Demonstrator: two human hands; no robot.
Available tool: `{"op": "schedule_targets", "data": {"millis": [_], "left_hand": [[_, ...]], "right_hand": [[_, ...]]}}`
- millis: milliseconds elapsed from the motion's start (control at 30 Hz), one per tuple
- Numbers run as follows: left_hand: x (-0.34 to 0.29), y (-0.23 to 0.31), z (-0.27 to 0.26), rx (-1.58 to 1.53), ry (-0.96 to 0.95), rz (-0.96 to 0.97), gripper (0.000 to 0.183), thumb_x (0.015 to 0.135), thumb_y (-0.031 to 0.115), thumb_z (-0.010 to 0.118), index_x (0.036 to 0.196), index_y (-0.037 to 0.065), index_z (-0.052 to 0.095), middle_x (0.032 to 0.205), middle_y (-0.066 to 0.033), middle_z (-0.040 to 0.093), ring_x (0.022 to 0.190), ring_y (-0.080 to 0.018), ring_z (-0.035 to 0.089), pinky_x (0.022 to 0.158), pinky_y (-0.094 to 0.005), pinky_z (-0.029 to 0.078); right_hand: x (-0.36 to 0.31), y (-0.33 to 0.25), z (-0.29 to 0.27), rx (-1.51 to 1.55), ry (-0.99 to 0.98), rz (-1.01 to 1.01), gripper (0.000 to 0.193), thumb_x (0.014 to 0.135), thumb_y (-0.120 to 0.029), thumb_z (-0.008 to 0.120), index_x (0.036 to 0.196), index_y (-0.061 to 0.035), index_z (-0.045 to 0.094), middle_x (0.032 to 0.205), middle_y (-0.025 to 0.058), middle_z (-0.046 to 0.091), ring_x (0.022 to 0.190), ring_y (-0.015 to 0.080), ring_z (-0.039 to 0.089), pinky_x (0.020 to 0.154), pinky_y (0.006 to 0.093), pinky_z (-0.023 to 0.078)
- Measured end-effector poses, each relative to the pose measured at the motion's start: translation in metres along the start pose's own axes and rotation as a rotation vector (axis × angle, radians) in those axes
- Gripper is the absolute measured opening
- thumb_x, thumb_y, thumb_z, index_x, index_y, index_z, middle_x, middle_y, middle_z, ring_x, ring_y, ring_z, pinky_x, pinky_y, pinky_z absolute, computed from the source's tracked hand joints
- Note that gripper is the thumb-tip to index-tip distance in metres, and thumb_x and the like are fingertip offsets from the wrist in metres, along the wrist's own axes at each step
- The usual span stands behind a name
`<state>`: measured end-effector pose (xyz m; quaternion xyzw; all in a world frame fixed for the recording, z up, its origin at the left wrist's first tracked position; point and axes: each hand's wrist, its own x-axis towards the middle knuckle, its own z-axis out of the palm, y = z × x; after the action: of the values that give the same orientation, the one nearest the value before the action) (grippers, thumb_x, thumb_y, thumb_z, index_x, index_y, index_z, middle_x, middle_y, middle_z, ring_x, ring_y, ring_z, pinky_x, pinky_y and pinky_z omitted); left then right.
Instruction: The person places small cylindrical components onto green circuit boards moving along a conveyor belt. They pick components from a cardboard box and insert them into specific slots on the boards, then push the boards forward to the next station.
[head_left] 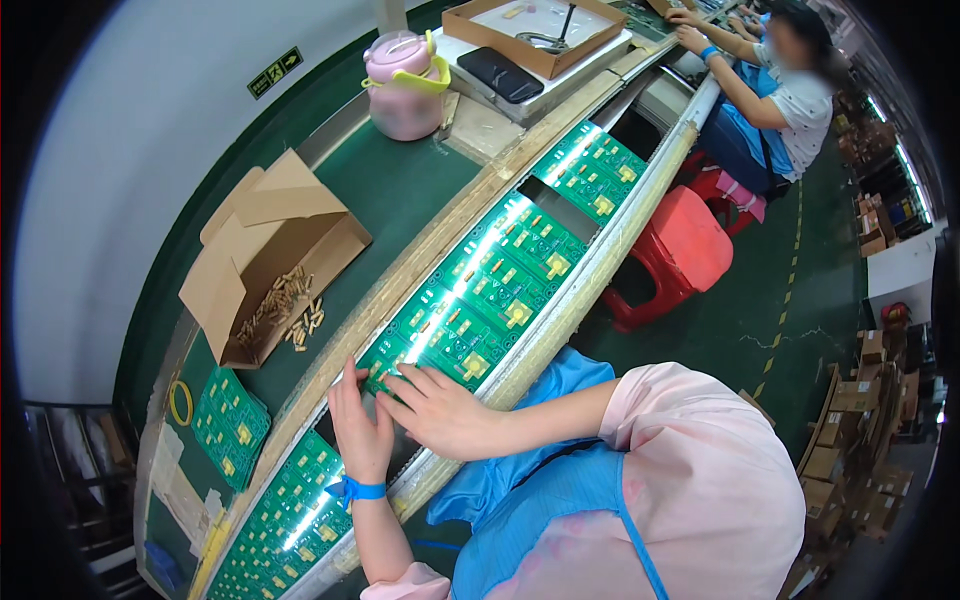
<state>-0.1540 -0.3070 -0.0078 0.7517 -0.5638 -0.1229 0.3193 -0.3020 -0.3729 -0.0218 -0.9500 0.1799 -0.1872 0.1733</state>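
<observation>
Green circuit boards with yellow and orange parts lie along a rail-edged conveyor track. Both hands are at the near left edge of the middle circuit board panel point(470, 290). My left hand point(362, 430), with a blue strap on its wrist, has its fingers stretched toward the panel's corner. My right hand point(440, 412) lies beside it, fingers apart and bent over the near edge. Nothing shows in either hand, though the fingertips partly hide the corner. Another circuit board panel point(290, 525) lies below my left hand. A dark gap separates the two panels.
Left of the track, an open cardboard box point(225, 290) holds small tan cylindrical parts point(305, 328), some spilling out. Near it are stacked boards point(230, 425) and a yellow ring point(181, 403). Farther away are a pink jug point(405, 105), a phone point(500, 75), a red stool point(680, 245) and a seated co-worker point(775, 110).
</observation>
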Motion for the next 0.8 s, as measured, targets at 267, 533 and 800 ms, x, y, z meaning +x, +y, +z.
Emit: {"op": "schedule_targets", "data": {"millis": [267, 533, 800], "left_hand": [[-0.003, -0.001, -0.002, -0.062, 0.012, -0.058, 0.070, 0.085, -0.006, 0.058, 0.149, 0.004, 0.031, 0.124, -0.0175, 0.057, 0.112, -0.0293, 0.056, 0.099, -0.0381, 0.043], [-0.002, -0.009, 0.001, -0.076, 0.020, -0.053, 0.066, 0.087, -0.005, 0.054, 0.149, 0.005, 0.033, 0.124, -0.0175, 0.058, 0.114, -0.0290, 0.057, 0.100, -0.0381, 0.043], [0.000, -0.008, 0.003, -0.097, 0.006, -0.063, 0.061, 0.087, -0.006, 0.053, 0.146, 0.005, 0.038, 0.124, -0.0174, 0.058, 0.116, -0.0288, 0.057, 0.101, -0.0378, 0.043]], "right_hand": [[-0.003, 0.014, -0.017, 0.055, -0.046, 0.113, 0.052, 0.073, -0.015, 0.071, 0.121, -0.0006, 0.057, 0.136, 0.0184, 0.048, 0.135, 0.0397, 0.037, 0.109, 0.0535, 0.033], [-0.016, 0.066, -0.056, 0.084, 0.023, 0.224, 0.049, 0.069, -0.002, 0.067, 0.117, -0.0050, 0.060, 0.129, 0.0168, 0.051, 0.138, 0.0413, 0.032, 0.111, 0.0548, 0.031], [-0.036, 0.164, -0.093, -0.140, 0.211, 0.334, 0.062, 0.060, 0.009, 0.061, 0.119, -0.0092, 0.057, 0.125, 0.0159, 0.052, 0.134, 0.0416, 0.038, 0.113, 0.0522, 0.032]]}}
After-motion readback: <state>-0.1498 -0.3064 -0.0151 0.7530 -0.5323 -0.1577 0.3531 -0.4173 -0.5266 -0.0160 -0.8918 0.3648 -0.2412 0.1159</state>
